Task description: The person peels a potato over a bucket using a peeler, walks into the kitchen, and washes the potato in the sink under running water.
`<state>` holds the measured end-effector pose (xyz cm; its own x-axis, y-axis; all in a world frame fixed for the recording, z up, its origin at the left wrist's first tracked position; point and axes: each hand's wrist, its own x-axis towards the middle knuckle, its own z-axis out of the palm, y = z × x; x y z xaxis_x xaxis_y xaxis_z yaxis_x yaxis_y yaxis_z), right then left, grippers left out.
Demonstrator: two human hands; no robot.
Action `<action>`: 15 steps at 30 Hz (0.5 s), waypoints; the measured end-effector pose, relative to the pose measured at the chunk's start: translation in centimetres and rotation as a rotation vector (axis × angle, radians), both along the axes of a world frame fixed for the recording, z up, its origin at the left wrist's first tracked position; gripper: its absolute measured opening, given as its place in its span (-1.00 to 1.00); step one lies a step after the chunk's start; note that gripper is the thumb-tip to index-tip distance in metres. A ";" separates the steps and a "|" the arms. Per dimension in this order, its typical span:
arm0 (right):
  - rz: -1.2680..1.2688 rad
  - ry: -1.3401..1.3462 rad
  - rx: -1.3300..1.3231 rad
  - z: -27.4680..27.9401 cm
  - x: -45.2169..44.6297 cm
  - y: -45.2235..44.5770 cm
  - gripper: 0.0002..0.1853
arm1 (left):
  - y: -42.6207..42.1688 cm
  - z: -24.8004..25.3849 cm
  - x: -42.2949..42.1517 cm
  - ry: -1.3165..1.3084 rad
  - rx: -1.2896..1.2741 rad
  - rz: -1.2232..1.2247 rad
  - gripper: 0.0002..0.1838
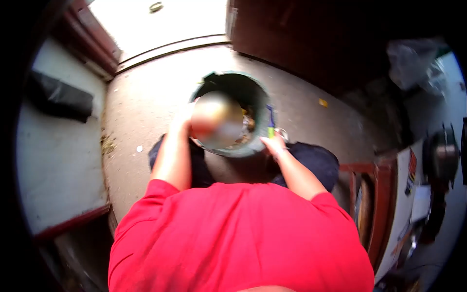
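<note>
A dark green bucket [266, 100] stands on the floor between my knees, with brown and yellowish scraps [249, 121] inside. My right hand [275, 144] is at the bucket's right rim, its fingers closed round a slim tool with a lime-green and blue handle [271, 127]. What kind of tool it is I cannot make out. My left hand [187, 121] reaches the bucket's left rim. A round, smeared patch [217, 120] of red, cream and grey covers its fingers and part of the opening, so its grip is hidden.
Ahead lies a bright doorway [170, 24] with a raised sill. A dark door panel [292, 44] stands to the right of it. On the left is a pale panel [63, 155] with a black item on it. Clear plastic [413, 63] hangs at the right, above a wooden frame [382, 194].
</note>
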<state>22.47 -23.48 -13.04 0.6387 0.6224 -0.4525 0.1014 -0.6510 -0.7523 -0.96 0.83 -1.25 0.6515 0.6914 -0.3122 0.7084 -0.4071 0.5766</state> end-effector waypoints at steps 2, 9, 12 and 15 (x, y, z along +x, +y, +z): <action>-0.023 0.028 0.045 -1.1 0.3 0.1 -0.46 | -1.0 2.7 0.2 0.047 -0.107 0.025 0.15; -0.028 -0.086 0.026 -2.4 0.7 -0.1 -0.38 | -0.9 1.5 -0.5 -0.115 -0.187 0.058 0.05; -0.010 -0.048 -0.025 -3.0 1.0 0.0 -0.34 | -1.3 2.3 -0.7 -0.089 -0.216 0.064 0.05; -0.019 -0.051 -0.016 -4.0 1.2 0.0 -0.36 | -1.3 2.0 -0.8 -0.075 -0.192 0.072 0.06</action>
<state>23.66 -23.48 -17.09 0.6725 0.6030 -0.4291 0.1268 -0.6651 -0.7359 -1.77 -0.43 0.79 0.6289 0.6693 -0.3955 0.6839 -0.2343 0.6909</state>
